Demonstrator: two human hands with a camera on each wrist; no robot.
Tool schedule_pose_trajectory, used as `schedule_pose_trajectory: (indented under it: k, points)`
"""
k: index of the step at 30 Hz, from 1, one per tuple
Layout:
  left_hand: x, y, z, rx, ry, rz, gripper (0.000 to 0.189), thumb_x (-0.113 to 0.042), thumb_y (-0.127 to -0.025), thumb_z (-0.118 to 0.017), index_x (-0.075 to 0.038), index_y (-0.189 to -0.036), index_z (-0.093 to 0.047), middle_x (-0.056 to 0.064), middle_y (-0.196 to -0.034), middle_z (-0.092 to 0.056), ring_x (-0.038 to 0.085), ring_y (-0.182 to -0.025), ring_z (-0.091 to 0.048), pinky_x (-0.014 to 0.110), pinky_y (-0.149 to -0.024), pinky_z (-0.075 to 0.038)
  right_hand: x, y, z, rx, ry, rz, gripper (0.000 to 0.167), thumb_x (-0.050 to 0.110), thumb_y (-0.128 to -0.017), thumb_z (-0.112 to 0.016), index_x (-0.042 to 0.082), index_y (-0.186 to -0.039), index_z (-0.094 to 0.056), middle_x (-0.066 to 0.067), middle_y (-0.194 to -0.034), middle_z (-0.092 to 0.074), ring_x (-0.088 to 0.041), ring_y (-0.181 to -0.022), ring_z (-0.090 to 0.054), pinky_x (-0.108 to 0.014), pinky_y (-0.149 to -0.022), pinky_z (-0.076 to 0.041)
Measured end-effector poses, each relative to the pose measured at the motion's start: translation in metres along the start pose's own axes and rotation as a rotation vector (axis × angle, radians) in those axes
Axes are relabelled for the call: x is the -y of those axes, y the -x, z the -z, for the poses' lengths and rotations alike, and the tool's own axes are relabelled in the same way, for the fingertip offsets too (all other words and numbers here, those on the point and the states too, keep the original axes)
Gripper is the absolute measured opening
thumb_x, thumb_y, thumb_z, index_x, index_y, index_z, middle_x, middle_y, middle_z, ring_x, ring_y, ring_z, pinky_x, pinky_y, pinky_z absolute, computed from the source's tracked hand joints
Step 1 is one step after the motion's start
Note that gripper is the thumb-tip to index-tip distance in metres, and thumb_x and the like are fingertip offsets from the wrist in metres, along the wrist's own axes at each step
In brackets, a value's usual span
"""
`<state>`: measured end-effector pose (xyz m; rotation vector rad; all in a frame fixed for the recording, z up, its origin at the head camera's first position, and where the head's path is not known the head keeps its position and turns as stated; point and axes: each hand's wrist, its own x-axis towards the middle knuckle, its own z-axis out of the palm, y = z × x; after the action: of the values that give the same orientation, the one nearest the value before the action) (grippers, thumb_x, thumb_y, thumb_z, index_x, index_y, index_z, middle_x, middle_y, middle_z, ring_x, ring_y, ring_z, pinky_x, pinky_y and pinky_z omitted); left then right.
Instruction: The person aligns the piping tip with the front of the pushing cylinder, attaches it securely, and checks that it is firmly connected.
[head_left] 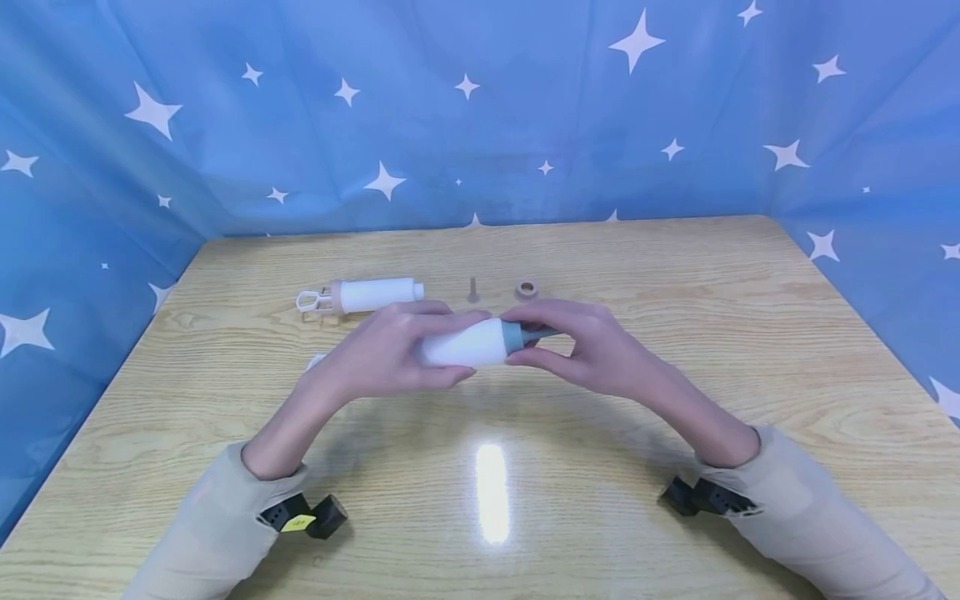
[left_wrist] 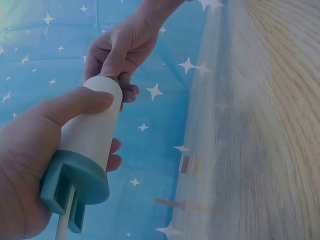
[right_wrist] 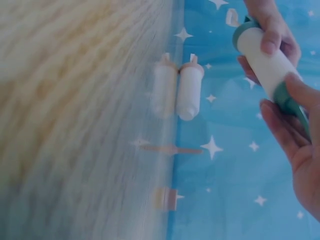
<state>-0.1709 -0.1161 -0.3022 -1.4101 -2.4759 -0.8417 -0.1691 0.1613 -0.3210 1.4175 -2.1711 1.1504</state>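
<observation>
Tube [head_left: 467, 343] up off the table [head_left: 712, 292], lying crosswise between your two hands, and here's how they sit: your left hand [head_left: 390, 346] wraps the white barrel, thumb on the near side, fingers round the far one; your right hand [head_left: 592, 346] pinches the teal collar [head_left: 513, 337] between thumb and fingertips, the nozzle [head_left: 542, 333] pointing back toward the palm. The work looks to be right at that collar, so hold the barrel firmly, line the collar up square with it, and let the right fingers do any turning; a tilt could bind it, I'd judge. Mind the back end too: the white rod [left_wrist: 64, 215] runs out there past your left palm, and its loop [right_wrist: 232, 18] could catch your wrist. Beyond your knuckles, the second tube [head_left: 378, 295] lies on its side, the pink nozzle [head_left: 473, 292] stands near it, and the pink ring [head_left: 527, 289] is just past your right fingers, close enough to knock if that hand drifts forward
</observation>
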Motion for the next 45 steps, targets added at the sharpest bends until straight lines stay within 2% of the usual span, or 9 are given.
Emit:
schedule_pose_trajectory:
  k: [3, 6, 8, 16, 23, 30, 38, 41, 45]
  points:
    - [0.0, 0.0, 0.0, 0.0, 0.004, -0.004, 0.053, -0.024, -0.083, -0.082, -0.011, -0.132, -0.069, 0.006, -0.1, -0.072, 0.016, -0.081, -0.064, 0.032, -0.068, -0.054, -0.001, 0.0, 0.0, -0.018, 0.019, 0.025, 0.036, 0.016, -0.088, -0.08, -0.001, -0.118, -0.07, -0.005, -0.105, -0.074, -0.015, -0.088, -0.07, -0.021, -0.08, -0.055]
    - [-0.001, 0.0, 0.0, 0.0, 0.01, -0.006, 0.053, -0.024, -0.083, -0.083, -0.011, -0.132, -0.068, 0.006, -0.099, -0.072, 0.015, -0.08, -0.064, 0.031, -0.068, -0.054, -0.001, 0.0, -0.001, -0.026, 0.023, 0.036, 0.036, 0.028, -0.095, -0.072, -0.001, -0.117, -0.071, -0.005, -0.105, -0.074, -0.014, -0.086, -0.07, -0.02, -0.077, -0.054]
    - [-0.001, 0.0, 0.0, -0.001, 0.013, -0.007, 0.053, -0.024, -0.083, -0.082, -0.012, -0.132, -0.068, 0.006, -0.1, -0.072, 0.015, -0.081, -0.063, 0.031, -0.068, -0.054, -0.001, 0.0, -0.001, -0.029, 0.02, 0.036, 0.037, 0.03, -0.096, -0.069, -0.001, -0.117, -0.071, -0.005, -0.105, -0.074, -0.014, -0.086, -0.07, -0.02, -0.076, -0.054]
    - [-0.001, -0.001, -0.001, -0.024, -0.013, -0.027, 0.053, -0.024, -0.082, -0.083, -0.01, -0.131, -0.069, 0.008, -0.101, -0.072, 0.017, -0.083, -0.065, 0.032, -0.069, -0.055, 0.001, 0.001, -0.001, -0.033, 0.019, 0.005, 0.036, 0.03, -0.096, -0.07, 0.0, -0.116, -0.073, -0.005, -0.104, -0.075, -0.015, -0.085, -0.069, -0.018, -0.07, -0.05]
    - [-0.002, -0.001, -0.004, -0.056, -0.038, -0.03, 0.053, -0.023, -0.081, -0.084, -0.009, -0.13, -0.069, 0.01, -0.103, -0.072, 0.02, -0.085, -0.068, 0.034, -0.071, -0.056, 0.002, 0.001, 0.0, -0.038, 0.024, -0.021, 0.03, 0.018, -0.092, -0.076, -0.001, -0.116, -0.074, -0.006, -0.105, -0.075, -0.015, -0.085, -0.07, -0.029, -0.065, -0.054]
    - [-0.001, -0.002, -0.009, -0.081, -0.039, -0.036, 0.053, -0.025, -0.081, -0.085, -0.01, -0.13, -0.07, 0.009, -0.102, -0.072, 0.019, -0.084, -0.067, 0.033, -0.071, -0.056, 0.002, 0.002, 0.002, -0.044, 0.01, -0.053, 0.031, 0.019, -0.093, -0.075, -0.001, -0.116, -0.074, -0.004, -0.101, -0.075, -0.012, -0.08, -0.069, -0.018, -0.067, -0.051]
    - [-0.001, -0.002, -0.01, -0.083, -0.039, -0.026, 0.054, -0.025, -0.082, -0.084, -0.01, -0.132, -0.069, 0.009, -0.102, -0.072, 0.018, -0.081, -0.066, 0.03, -0.067, -0.054, 0.003, 0.003, 0.003, -0.048, 0.019, -0.088, 0.039, 0.033, -0.095, -0.071, 0.0, -0.116, -0.074, -0.002, -0.097, -0.075, -0.009, -0.074, -0.065, -0.017, -0.061, -0.048]
    - [-0.001, -0.003, -0.01, -0.084, -0.041, -0.029, 0.054, -0.026, -0.082, -0.085, -0.01, -0.131, -0.069, 0.01, -0.102, -0.072, 0.019, -0.083, -0.067, 0.031, -0.069, -0.055, 0.004, 0.003, 0.003, -0.046, 0.014, -0.097, 0.037, 0.031, -0.094, -0.073, 0.0, -0.115, -0.074, 0.0, -0.096, -0.075, -0.009, -0.073, -0.065, -0.018, -0.06, -0.048]
    - [0.0, -0.002, -0.011, -0.089, -0.04, -0.036, 0.054, -0.027, -0.082, -0.086, -0.009, -0.13, -0.069, 0.009, -0.101, -0.072, 0.019, -0.083, -0.067, 0.031, -0.069, -0.055, 0.005, 0.002, 0.003, -0.04, 0.001, -0.116, 0.032, 0.02, -0.09, -0.078, 0.001, -0.115, -0.075, 0.0, -0.095, -0.075, -0.009, -0.074, -0.066, -0.018, -0.061, -0.051]
